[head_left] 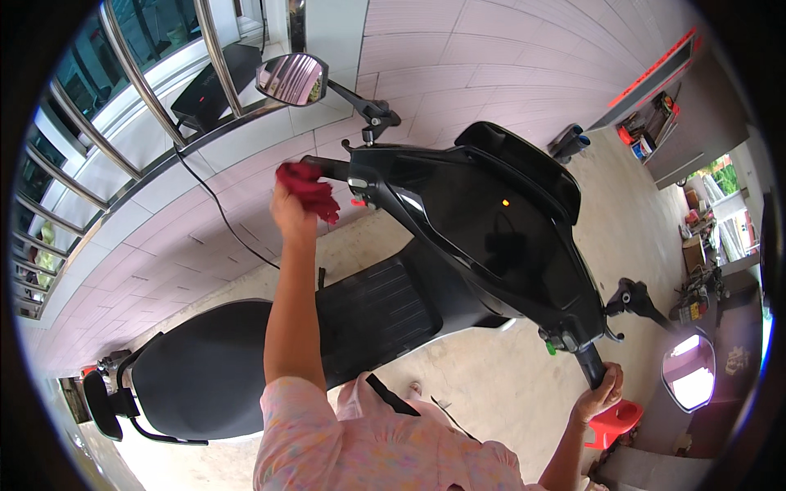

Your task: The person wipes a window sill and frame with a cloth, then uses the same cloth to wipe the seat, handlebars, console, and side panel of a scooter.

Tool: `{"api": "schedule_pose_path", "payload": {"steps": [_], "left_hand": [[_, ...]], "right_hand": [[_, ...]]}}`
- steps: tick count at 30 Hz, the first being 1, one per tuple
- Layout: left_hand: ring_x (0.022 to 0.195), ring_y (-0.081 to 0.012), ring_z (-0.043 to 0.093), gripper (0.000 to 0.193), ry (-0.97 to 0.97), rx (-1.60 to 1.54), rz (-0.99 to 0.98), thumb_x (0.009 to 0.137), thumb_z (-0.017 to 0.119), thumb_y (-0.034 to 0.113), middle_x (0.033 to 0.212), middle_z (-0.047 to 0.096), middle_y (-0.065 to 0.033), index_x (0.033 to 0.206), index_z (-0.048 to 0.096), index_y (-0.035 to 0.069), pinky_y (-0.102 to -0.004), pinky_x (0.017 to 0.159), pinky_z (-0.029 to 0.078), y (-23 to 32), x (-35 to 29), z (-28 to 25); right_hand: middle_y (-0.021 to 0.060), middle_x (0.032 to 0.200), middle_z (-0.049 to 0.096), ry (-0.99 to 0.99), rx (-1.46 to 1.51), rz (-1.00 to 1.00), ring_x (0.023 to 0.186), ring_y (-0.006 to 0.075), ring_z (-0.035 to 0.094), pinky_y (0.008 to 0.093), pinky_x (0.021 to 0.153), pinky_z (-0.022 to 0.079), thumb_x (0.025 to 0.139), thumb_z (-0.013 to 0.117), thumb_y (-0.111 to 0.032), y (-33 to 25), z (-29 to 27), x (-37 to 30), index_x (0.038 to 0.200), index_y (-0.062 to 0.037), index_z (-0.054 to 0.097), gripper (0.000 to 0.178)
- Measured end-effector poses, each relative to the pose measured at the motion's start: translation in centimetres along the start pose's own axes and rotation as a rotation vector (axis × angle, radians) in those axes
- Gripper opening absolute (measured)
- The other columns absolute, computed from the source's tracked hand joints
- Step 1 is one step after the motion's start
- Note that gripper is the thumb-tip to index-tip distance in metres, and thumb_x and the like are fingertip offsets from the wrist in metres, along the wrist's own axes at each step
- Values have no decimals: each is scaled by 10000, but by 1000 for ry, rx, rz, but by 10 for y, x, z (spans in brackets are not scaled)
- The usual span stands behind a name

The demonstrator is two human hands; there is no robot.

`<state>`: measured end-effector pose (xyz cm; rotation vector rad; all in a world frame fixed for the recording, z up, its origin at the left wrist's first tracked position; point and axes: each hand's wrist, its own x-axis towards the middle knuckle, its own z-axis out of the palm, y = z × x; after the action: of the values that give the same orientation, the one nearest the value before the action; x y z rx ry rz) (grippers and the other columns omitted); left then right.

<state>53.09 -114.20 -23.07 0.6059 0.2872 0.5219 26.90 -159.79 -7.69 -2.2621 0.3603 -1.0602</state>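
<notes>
A black electric scooter [491,221] stands in front of me, its handlebar running from upper left to lower right. My left hand [292,211] is closed on a dark red cloth [311,190]. The cloth lies against the left handlebar grip [329,168] and hides part of it and some of my fingers. At the other end, the fingers of my right hand [602,397] are wrapped round the outer end of the right handlebar grip [589,367]. The left mirror [292,79] and the right mirror [688,372] stick out on their stalks.
The scooter's black seat [205,368] and footboard [377,303] extend to the lower left. Beyond them is a pink tiled wall [237,237], with a barred window, a black box [214,88] on the sill and a hanging cable. A red plastic stool [614,421] stands by my right hand.
</notes>
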Motion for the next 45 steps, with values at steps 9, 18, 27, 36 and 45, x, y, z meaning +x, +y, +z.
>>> {"api": "schedule_pose_path", "payload": {"steps": [9, 18, 27, 36, 45], "left_hand": [[855, -298, 578, 291, 459, -37, -965, 912, 371, 316, 940, 603, -101, 946, 556, 94, -549, 750, 444, -119, -200, -140], [957, -336, 518, 353, -123, -414, -735, 920, 309, 365, 1015, 553, -131, 1064, 480, 92, -532, 823, 406, -129, -220, 8], [1017, -152, 478, 411, -282, -177, -441, 935, 307, 382, 1122, 523, -19, 1146, 470, 70, -280, 925, 347, -210, -242, 57], [660, -120, 520, 138, 53, -225, -629, 881, 506, 188, 760, 526, -1, 917, 532, 57, -273, 593, 444, -247, -372, 24], [721, -141, 553, 81, 172, -313, -755, 882, 472, 147, 763, 560, -10, 860, 535, 102, -299, 659, 465, -188, -337, 10]], "right_hand": [[33, 633, 462, -64, 163, 2, 608, 107, 397, 251, 577, 327, 845, 420, -162, 3, 0, 1, 688, 13, 495, 247], [67, 624, 484, -87, 195, -133, 572, 137, 418, 284, 520, 337, 864, 428, -128, 6, -1, 3, 739, 7, 528, 209], [77, 617, 467, -143, 175, -185, 551, 153, 397, 291, 510, 323, 854, 417, -110, 7, -5, 5, 720, 9, 502, 198], [57, 671, 506, -167, 201, -94, 620, 122, 423, 260, 583, 363, 868, 432, -162, -3, -6, 2, 769, 27, 526, 233], [49, 660, 471, -143, 227, -73, 622, 127, 395, 266, 594, 343, 871, 430, -167, 5, -7, 3, 763, 31, 522, 243]]}}
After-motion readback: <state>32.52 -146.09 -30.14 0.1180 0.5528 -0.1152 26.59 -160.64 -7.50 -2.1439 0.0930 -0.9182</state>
